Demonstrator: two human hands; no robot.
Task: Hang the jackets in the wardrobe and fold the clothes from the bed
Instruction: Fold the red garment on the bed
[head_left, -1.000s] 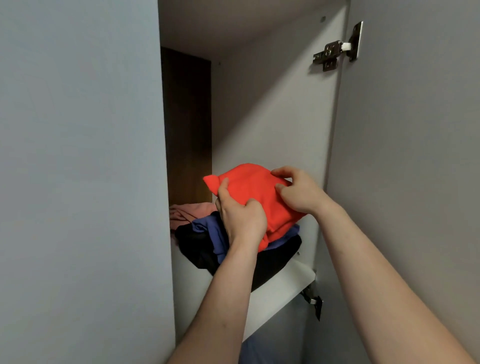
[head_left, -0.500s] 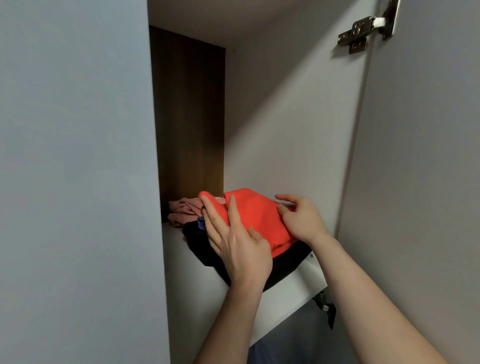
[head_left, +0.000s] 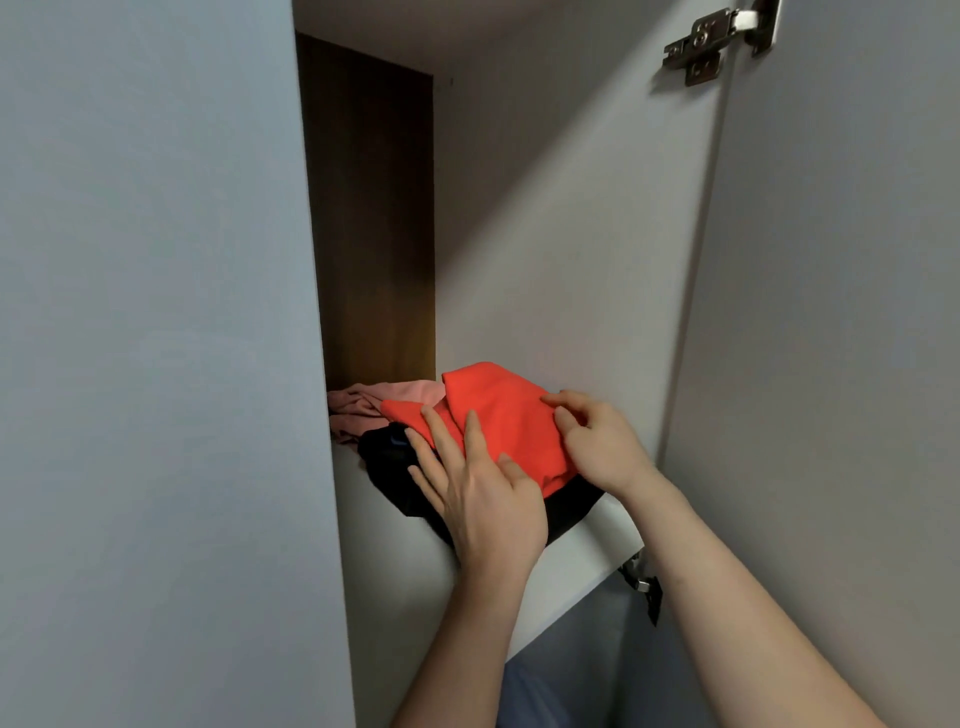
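A folded orange-red garment (head_left: 506, 415) lies on top of a black folded garment (head_left: 395, 467) on the white wardrobe shelf (head_left: 587, 551). My left hand (head_left: 478, 488) lies flat with straight fingers on the orange garment's near left side and on the black one beneath. My right hand (head_left: 597, 441) touches the orange garment's right edge, fingers bent over the fabric. A crumpled pink garment (head_left: 374, 408) sits behind, at the back left of the shelf.
The wardrobe's left door (head_left: 156, 364) and the open right door (head_left: 841, 338) with its metal hinge (head_left: 711, 41) flank the narrow opening. A dark brown back panel (head_left: 371, 218) rises behind the clothes. A second hinge (head_left: 641, 587) sits below the shelf's front edge.
The orange garment went from being held up in both hands to lying on the pile. My left hand opened flat on it, and the blue layer beneath is now almost hidden.
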